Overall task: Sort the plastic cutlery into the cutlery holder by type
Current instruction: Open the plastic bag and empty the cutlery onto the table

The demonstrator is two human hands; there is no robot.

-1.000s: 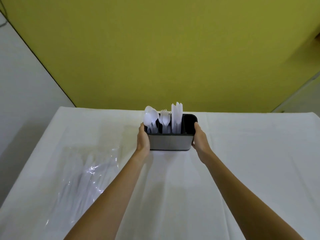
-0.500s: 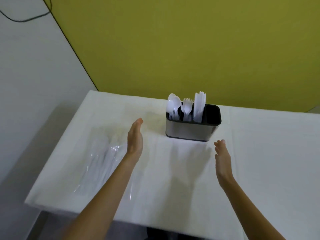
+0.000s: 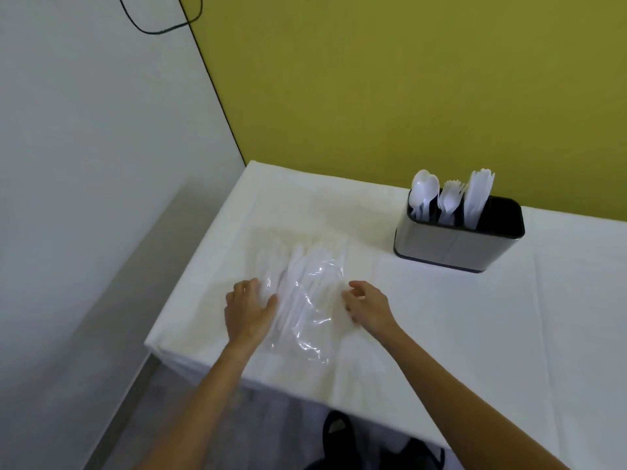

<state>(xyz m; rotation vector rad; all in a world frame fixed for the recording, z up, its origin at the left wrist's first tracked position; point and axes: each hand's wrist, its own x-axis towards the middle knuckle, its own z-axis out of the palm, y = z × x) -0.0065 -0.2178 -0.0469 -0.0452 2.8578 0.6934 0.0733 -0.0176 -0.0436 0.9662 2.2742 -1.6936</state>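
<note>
One cutlery holder [image 3: 454, 247] is standing on one table [image 3: 509, 334]. Three bunches are standing in the holder: spoons [image 3: 422, 188], forks [image 3: 449, 198] and knives [image 3: 476, 201], packed too closely for counting singly. Left of the holder and nearer, one clear bag [image 3: 305, 300] of uncountable white pieces is lying between two hands, the left hand [image 3: 249, 310] and the right hand [image 3: 368, 305].

Bare arms and hands, with dark clothing glimpsed under the worktop [image 3: 441, 334] edge.
The left hand [image 3: 249, 312] and right hand [image 3: 368, 305] are bare. The left forearm [image 3: 210, 395] and right forearm [image 3: 458, 401] run uncovered to the lower edge of the view. Under the worktop's near edge shows a black rounded shape [image 3: 336, 435], perhaps a shoe. Beside it is dark fabric [image 3: 417, 452] with a thin pale edge, too blurred to name the garment.
</note>
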